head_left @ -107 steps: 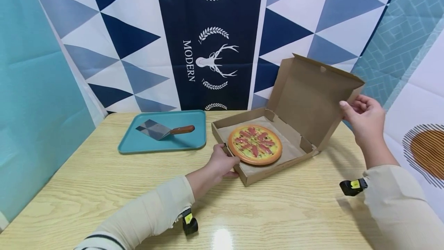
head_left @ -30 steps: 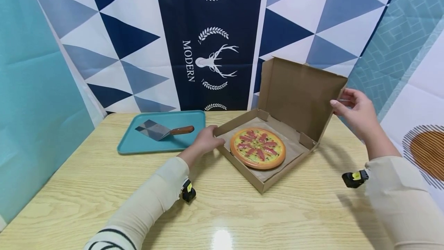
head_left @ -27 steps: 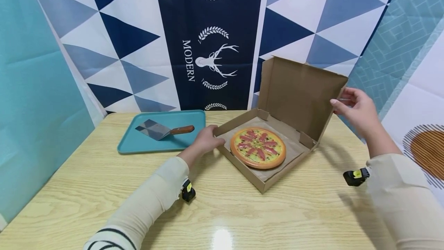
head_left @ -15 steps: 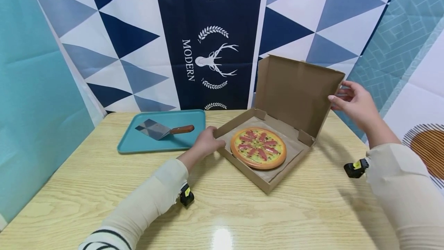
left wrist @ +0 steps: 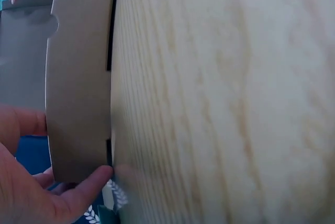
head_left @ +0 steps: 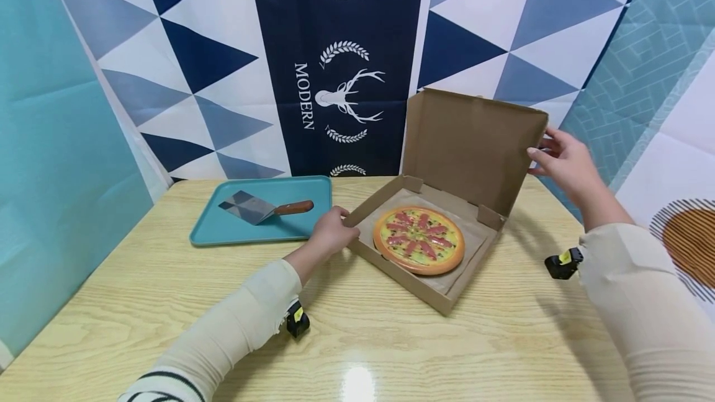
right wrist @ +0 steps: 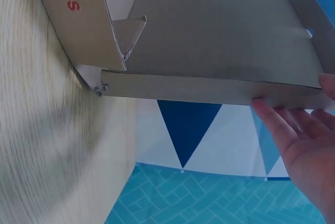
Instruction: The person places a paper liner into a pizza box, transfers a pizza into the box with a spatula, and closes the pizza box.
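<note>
An open cardboard pizza box point(head_left: 406, 278) sits on the table with its lid point(head_left: 475, 147) raised at the back right. Inside, on a paper liner, lies a round pizza point(head_left: 419, 241) with red strips on top. My left hand point(head_left: 333, 232) grips the box's left corner; the left wrist view shows thumb and fingers on either side of the outer wall point(left wrist: 81, 88). At the lid's right side flap point(right wrist: 199, 89), my right hand point(head_left: 566, 163) pinches the edge, thumb over the inner side and fingers underneath on the outside.
Left of the box lies a teal tray point(head_left: 223, 239) holding a pizza server point(head_left: 251, 208) with a wooden handle point(head_left: 293, 208). A patterned cloth backdrop point(head_left: 346, 17) rises right behind the wooden table point(head_left: 167, 303).
The box has turned counter-clockwise: its front corner swung right, its lid left. My left hand shifted from the front-left wall to the left corner. My right hand moved left with the lid.
</note>
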Available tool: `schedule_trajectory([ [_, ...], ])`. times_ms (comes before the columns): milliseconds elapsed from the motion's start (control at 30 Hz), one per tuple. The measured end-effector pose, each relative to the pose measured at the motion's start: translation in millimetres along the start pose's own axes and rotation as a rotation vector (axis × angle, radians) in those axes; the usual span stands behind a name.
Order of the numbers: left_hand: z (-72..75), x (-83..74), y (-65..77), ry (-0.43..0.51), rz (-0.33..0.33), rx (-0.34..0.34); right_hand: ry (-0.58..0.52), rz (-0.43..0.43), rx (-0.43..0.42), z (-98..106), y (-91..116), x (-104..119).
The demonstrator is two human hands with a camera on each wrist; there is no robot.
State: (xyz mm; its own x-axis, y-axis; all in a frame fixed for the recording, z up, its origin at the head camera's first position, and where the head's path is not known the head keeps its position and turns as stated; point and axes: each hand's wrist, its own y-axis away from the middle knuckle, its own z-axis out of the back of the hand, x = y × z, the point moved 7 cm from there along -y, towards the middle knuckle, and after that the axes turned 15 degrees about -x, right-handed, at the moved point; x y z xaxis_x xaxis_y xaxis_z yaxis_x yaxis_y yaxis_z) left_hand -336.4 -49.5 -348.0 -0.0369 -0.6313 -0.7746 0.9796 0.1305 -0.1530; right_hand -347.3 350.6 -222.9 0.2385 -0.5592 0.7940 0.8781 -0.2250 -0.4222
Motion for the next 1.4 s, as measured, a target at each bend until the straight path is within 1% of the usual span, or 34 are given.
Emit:
schedule_trajectory([
  [167, 2.4, 1.8, -2.7, -0.031, -0.018, -0.023, 0.010, 0.013, -0.005, -2.7, -4.0, 0.0],
  [233, 3.3, 1.7, -3.0, -0.028, -0.022, -0.024, 0.016, 0.014, -0.015, -2.9, -5.8, -0.6],
  [500, 8.0, -0.1, -3.1, -0.047, -0.016, -0.026, 0.031, 0.013, -0.061, -3.2, -10.1, -2.4],
  [633, 6.7, -0.9, -2.1, -0.043, -0.004, 0.008, 0.035, 0.015, -0.113, -4.3, -12.0, -2.9],
  [800, 2.1, -3.1, -1.1, -0.037, -0.038, 0.049, 0.041, 0.001, -0.190, -7.7, -14.9, -5.4],
  [867, -0.1, -3.6, -0.7, -0.024, -0.043, 0.075, 0.039, 0.003, -0.193, -9.8, -15.8, -5.4],
  [1033, -6.3, -4.3, 1.1, 0.037, -0.021, 0.173, 0.035, 0.030, -0.184, -17.0, -17.6, -2.6],
  [1100, -8.4, -5.3, 1.8, 0.059, -0.019, 0.202, 0.034, 0.043, -0.178, -20.8, -18.5, -1.5],
  [1233, -10.7, -5.1, 5.4, 0.103, 0.008, 0.228, 0.043, 0.059, -0.167, -28.8, -20.6, 0.7],
  [1400, -12.4, -1.7, 12.6, 0.124, 0.057, 0.228, 0.047, 0.055, -0.166, -35.6, -20.7, 2.3],
])
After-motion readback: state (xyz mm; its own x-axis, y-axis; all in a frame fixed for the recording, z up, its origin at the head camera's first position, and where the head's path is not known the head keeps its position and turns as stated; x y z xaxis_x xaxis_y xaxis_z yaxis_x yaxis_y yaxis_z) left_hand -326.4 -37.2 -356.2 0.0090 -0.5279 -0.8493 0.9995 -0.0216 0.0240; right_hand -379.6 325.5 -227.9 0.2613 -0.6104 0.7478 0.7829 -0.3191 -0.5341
